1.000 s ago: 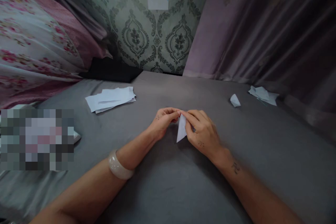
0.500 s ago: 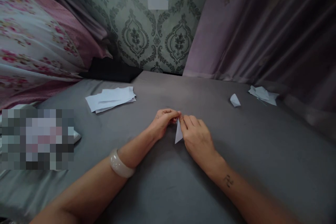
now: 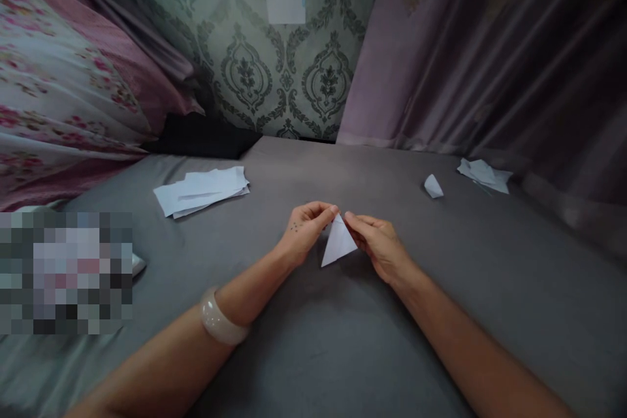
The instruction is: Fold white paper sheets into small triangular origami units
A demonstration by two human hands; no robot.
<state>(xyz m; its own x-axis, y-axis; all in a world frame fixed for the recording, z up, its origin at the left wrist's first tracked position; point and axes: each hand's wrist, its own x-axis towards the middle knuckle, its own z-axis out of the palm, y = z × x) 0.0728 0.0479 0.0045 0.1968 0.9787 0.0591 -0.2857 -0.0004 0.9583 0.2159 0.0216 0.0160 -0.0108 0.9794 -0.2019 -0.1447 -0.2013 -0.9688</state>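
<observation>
A white folded paper (image 3: pixel 339 241), triangular in outline, is held up above the grey sheet (image 3: pixel 313 353) between my two hands. My left hand (image 3: pixel 307 228) pinches its top corner between thumb and fingers. On the other side, my right hand (image 3: pixel 379 241) grips the right edge with the thumb near the top and the fingers behind, partly hidden by the paper. A pale bangle (image 3: pixel 221 319) circles my left forearm.
Stacked white paper strips (image 3: pixel 203 191) lie at the left. To the right are a small folded paper piece (image 3: pixel 433 187) and a loose paper pile (image 3: pixel 484 174). Black cloth (image 3: pixel 200 136) lies by the patterned wall (image 3: pixel 289 72); curtains (image 3: pixel 441 46) hang at both sides.
My right hand has turned and drawn back to the paper's right edge, so more of the triangular face shows. My left hand still pinches the top. The view has shifted slightly.
</observation>
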